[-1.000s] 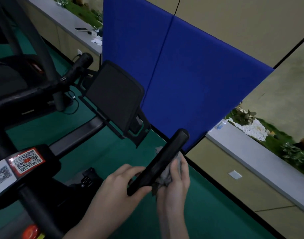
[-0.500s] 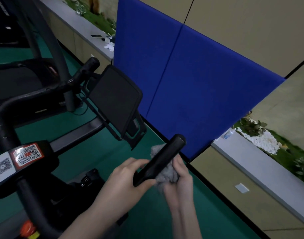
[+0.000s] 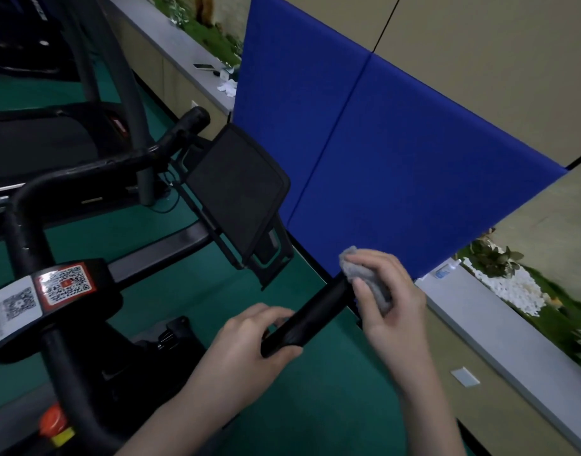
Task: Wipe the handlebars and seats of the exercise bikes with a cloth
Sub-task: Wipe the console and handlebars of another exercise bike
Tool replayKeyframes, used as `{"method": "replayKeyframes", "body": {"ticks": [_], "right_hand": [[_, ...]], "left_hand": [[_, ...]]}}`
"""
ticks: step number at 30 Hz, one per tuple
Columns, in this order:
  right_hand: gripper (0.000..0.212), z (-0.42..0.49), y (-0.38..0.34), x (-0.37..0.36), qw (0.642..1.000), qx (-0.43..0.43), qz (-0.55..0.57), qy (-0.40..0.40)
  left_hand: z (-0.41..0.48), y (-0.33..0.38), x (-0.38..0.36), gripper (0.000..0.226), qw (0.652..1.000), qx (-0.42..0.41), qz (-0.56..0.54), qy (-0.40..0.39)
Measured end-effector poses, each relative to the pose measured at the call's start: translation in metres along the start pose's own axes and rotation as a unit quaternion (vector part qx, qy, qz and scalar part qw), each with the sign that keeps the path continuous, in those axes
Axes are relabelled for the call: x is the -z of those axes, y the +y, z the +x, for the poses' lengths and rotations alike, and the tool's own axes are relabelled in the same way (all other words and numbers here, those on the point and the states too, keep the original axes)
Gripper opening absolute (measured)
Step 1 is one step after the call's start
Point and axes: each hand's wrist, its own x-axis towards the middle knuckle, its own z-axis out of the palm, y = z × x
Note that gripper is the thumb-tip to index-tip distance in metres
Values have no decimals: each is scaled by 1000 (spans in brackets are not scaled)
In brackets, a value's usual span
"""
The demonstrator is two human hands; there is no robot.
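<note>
right hand [image 3: 389,301] wraps cloth [image 3: 365,274] over handlebar [image 3: 310,319] tip; left hand [image 3: 249,343] grips it.

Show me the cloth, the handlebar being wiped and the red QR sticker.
cloth [image 3: 358,269]: head view, grey bunched top.
handlebar [image 3: 312,315]: head view, bare black middle.
red QR sticker [image 3: 65,284]: head view, centre of the code.

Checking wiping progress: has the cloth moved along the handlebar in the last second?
Yes. The cloth in the right hand slid up the handlebar, from beside the left hand to its tip.
</note>
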Motion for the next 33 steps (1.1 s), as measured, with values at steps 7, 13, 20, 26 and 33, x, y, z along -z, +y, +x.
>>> {"method": "replayKeyframes", "body": {"ticks": [7,13,20,26,33], "right_hand": [[11,51,-2,22,962,-117,1,-248],[12,8,-10,-1,997,-24,-37,-58],[10,1,-18,-20,938,121,-302,-121],[12,-15,-24,-30,917,125,-341,-163],[16,-62,-34,-51,958,49,-281,-17]], "left_hand": [[-1,-3,1,39,1000,-2,-6,-3],[-2,-2,2,38,1000,0,-19,-9],[-3,0,2,38,1000,-10,-19,1],[-6,1,8,45,999,-24,-23,-10],[-17,-9,28,45,998,-54,-19,-42]]}}
